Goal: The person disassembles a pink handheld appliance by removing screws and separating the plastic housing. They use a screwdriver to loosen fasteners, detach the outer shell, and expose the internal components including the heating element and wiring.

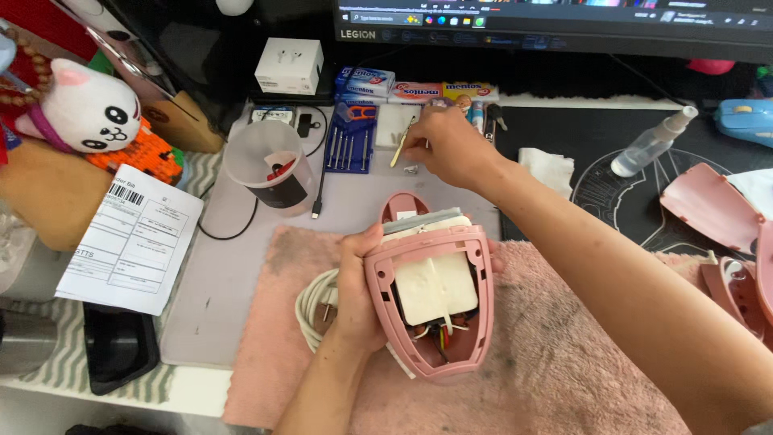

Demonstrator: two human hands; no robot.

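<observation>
1. On the pink fluffy mat point(564, 379) at the middle of the desk, an opened pink appliance shell point(431, 302) is held tilted, its open side turned up toward the camera.
2. The shell is gripped along its left edge by the left hand point(358, 294); the fingers are wrapped round behind it and the thumb is laid over the rim, so the hand is closed firmly on the shell.
3. Inside the shell a white block point(435, 286) is seen, with thin red and white wires point(439, 332) below it near the narrow end.
4. A coiled white cord point(310, 310) is seen just left of the left hand, touching the mat.
5. The right hand point(447, 145) is stretched well beyond the shell, above the grey work mat point(217, 274). Its fingers are pinched together, pointing down at a small metal piece point(411, 169); whether the piece is actually touched cannot be told.
6. A slim yellowish tool point(400, 145) is seen just beside those fingertips, and a blue set of small screwdrivers point(352, 138) lies a little further left.
7. A clear plastic cup point(270, 165) stands left of the screwdrivers.
8. Loose pink cover parts point(713, 205) are laid at the right edge, well apart from both hands.
</observation>
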